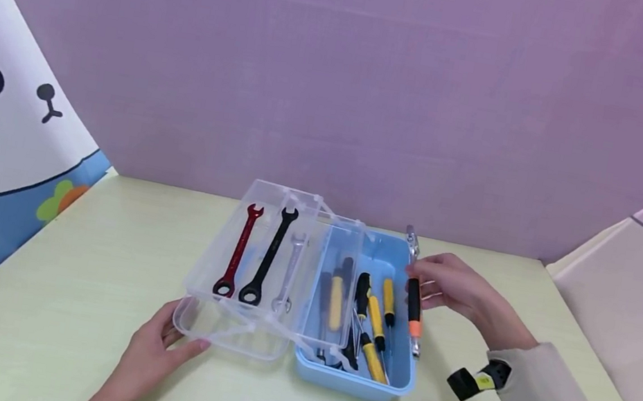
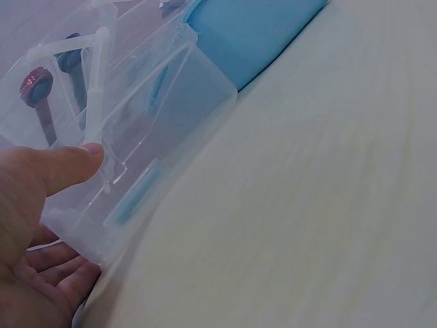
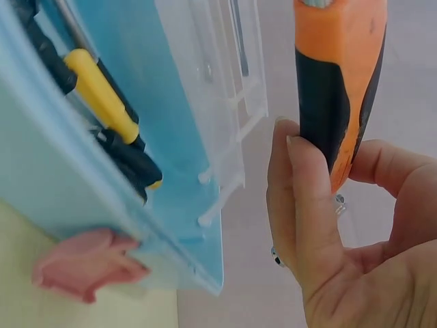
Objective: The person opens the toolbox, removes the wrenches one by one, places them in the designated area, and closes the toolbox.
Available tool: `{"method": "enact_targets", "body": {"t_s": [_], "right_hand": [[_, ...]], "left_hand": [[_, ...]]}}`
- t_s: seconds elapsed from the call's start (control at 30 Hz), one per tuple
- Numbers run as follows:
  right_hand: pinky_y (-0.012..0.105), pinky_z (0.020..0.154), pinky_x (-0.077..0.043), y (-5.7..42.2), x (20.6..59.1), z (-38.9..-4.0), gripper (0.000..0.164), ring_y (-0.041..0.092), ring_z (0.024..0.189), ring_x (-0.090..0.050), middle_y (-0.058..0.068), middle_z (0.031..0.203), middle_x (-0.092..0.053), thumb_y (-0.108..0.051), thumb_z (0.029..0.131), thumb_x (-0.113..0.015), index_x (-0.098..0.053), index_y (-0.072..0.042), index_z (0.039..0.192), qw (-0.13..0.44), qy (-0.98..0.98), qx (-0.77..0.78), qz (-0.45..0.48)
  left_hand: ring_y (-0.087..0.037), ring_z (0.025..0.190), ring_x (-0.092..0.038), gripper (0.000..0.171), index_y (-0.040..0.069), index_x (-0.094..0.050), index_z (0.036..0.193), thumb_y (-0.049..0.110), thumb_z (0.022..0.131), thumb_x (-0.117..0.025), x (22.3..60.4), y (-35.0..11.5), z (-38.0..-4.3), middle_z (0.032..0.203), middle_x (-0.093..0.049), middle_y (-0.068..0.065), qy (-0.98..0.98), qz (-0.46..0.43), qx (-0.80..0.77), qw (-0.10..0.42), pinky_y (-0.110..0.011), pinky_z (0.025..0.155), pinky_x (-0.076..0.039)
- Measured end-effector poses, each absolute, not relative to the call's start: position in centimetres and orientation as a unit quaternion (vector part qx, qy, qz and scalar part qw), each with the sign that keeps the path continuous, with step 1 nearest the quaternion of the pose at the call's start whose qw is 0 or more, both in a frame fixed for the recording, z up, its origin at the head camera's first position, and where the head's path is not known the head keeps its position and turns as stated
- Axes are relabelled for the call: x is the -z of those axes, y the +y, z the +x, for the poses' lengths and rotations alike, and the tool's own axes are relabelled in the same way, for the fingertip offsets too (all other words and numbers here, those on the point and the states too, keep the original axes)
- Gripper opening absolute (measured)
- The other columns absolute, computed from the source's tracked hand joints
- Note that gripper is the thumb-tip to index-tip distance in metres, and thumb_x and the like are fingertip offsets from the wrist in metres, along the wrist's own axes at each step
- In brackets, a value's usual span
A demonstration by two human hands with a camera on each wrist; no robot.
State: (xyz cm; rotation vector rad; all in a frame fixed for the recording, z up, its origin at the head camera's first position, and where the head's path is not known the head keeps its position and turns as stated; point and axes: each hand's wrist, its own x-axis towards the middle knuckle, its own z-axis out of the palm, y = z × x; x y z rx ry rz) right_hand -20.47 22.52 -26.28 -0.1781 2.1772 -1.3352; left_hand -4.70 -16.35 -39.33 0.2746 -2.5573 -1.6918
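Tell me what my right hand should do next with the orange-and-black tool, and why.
I'd probably shift the orange-and-black tool slightly left and lower it into the blue box: your right hand pinches it by the box's right rim, and the box's right part, where yellow-handled tools lie, isn't covered by the clear lid your left hand holds.

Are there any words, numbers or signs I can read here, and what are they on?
None can be read.
Wrist strap: any mark on its yellow patch is too small.
Red wrench, black wrench: any marks are too small.
Orange-black handle: no readable letters.
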Motion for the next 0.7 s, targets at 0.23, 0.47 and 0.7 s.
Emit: {"method": "enact_targets", "body": {"t_s": [0.23, 0.47, 0.7], "right_hand": [[0.022, 0.063, -0.06, 24.3, 26.7, -20.0, 0.038, 0.009, 0.066, -0.065, 0.001, 0.078, -0.061, -0.02, 0.094, -0.05, -0.048, 0.013, 0.114, 0.289, 0.813, 0.501, -0.066], [0.022, 0.062, -0.06, 25.6, 27.5, -19.9, 0.04, 0.009, 0.066, -0.065, 0.0, 0.078, -0.062, -0.019, 0.095, -0.05, -0.047, 0.012, 0.119, 0.294, 0.81, 0.505, -0.052], [0.021, 0.06, -0.059, 26.5, 28.3, -19.7, 0.03, 0.008, 0.064, -0.063, 0.0, 0.077, -0.063, -0.019, 0.094, -0.051, -0.053, 0.007, 0.108, 0.294, 0.806, 0.511, -0.047]], "left_hand": [[-0.042, 0.123, -0.052, 0.071, -0.001, -0.038, 0.137, 0.015, 0.08, -0.077, 39.3, -16.4, -4.7, 0.14, -0.043, -0.031, -0.834, 0.089, 0.544, 0.03, -0.034, 0.094, -0.054], [-0.042, 0.125, -0.05, 0.072, -0.002, -0.036, 0.139, 0.017, 0.082, -0.076, 39.3, -16.4, -4.7, 0.143, -0.04, -0.031, -0.834, 0.086, 0.544, 0.023, -0.035, 0.095, -0.053], [-0.042, 0.125, -0.049, 0.073, -0.002, -0.035, 0.14, 0.017, 0.082, -0.075, 39.1, -16.3, -4.7, 0.143, -0.039, -0.031, -0.835, 0.089, 0.542, 0.019, -0.035, 0.096, -0.052]]}}
